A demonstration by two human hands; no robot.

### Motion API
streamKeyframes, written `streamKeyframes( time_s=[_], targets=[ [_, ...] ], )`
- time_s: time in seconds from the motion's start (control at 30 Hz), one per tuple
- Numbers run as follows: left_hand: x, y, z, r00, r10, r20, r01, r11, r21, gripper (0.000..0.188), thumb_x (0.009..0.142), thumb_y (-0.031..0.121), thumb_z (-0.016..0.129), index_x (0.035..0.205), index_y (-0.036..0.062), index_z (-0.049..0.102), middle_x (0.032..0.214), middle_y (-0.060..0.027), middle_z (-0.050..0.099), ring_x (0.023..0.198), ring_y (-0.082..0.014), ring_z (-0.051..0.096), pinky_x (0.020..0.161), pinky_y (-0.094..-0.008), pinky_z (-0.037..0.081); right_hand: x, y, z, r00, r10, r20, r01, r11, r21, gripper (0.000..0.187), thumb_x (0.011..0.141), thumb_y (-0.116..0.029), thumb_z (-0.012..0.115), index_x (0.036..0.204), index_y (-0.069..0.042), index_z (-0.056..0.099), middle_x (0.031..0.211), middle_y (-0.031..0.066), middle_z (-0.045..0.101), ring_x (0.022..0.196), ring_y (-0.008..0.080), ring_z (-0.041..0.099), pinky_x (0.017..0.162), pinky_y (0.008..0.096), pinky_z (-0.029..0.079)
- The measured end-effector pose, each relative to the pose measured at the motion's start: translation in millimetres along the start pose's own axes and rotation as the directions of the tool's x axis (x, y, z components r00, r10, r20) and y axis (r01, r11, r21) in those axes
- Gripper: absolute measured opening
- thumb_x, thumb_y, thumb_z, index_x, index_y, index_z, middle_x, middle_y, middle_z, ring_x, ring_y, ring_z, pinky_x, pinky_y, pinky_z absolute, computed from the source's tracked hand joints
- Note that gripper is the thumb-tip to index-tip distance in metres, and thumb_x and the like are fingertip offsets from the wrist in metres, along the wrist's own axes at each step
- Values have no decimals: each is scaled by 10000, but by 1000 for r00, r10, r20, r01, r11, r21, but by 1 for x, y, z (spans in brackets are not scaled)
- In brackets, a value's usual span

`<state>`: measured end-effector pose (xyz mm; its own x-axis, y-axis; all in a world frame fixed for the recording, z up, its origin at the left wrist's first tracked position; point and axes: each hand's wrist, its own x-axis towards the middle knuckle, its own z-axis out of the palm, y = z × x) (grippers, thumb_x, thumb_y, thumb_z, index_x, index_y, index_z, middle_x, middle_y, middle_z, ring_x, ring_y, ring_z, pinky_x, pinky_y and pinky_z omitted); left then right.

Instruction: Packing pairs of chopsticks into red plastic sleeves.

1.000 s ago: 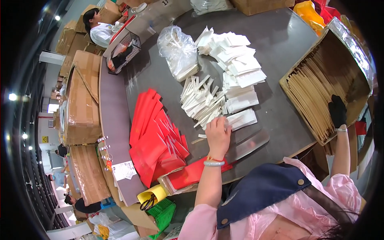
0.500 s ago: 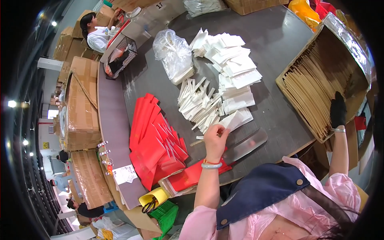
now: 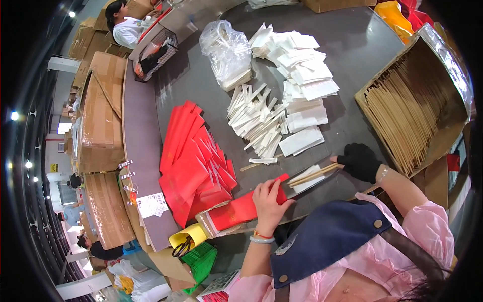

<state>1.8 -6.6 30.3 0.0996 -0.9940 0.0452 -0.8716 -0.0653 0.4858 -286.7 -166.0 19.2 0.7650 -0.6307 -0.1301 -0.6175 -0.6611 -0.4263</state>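
Observation:
My left hand [image 3: 269, 201] bends over the open right end of a red paper sleeve [image 3: 233, 211] lying near the table's front edge; the fingers hold that end and the thumb sticks out to the right. In its black fingerless glove, my right hand [image 3: 359, 162] is closed on the right end of a pair of thin wooden chopsticks [image 3: 313, 176]. They lie over a white folded paper packet [image 3: 307, 180], their left ends close to the sleeve's mouth. Fanned red sleeves [image 3: 193, 173] lie to the left. Beyond are stacked white packets [image 3: 304, 85] and narrow white paper strips [image 3: 256, 118].
A cardboard box [image 3: 382, 80] full of wooden sticks stands tilted at the right. At the back are a clear bag [image 3: 224, 53] of white pieces and a wire basket [image 3: 156, 54]. A yellow holder [image 3: 189, 236] sits at the front left, above a green crate [image 3: 201, 261].
My right hand has come from the stick box to the table with chopsticks. My left hand has moved from the white packets to the red sleeve, and a white packet now lies beside the sleeve's mouth.

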Motion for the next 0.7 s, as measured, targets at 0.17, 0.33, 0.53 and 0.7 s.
streamKeyframes(
  time_s=[0.17,0.33,0.53,0.7],
  targets=[
    [14,24,9,1000,14,-10,-15,998,-56,715,571,248,860,1206,51,596,1217,-96,540,1116,-339,473,965,-463,383,29,-23,21,938,-252,-239,287,950,124,199,787,-191,688,985,-167,691,825,113,611,794,308,611,671,416,500],
    [23,27,17,997,64,31,-63,998,-19,644,636,146,799,1229,36,574,1204,-118,549,1087,-350,488,952,-448,406,21,-18,56,969,104,-224,-1,909,418,243,730,-50,708,963,-56,638,882,147,596,858,319,599,739,380,490],
    [39,26,8,983,153,97,-151,988,-34,582,666,98,736,1227,80,582,1170,-133,548,1070,-351,497,911,-442,440,43,-64,20,978,-102,-183,170,896,410,506,640,-234,777,1081,-74,586,1032,127,588,983,315,569,837,459,433],
    [58,46,-52,902,150,405,-221,966,133,353,639,55,716,979,107,634,1096,-135,552,983,-329,517,833,-449,465,42,-59,-4,981,-162,-104,161,987,-16,692,553,-379,837,1142,-111,593,1097,90,593,1046,310,553,930,499,377]
  ],
)
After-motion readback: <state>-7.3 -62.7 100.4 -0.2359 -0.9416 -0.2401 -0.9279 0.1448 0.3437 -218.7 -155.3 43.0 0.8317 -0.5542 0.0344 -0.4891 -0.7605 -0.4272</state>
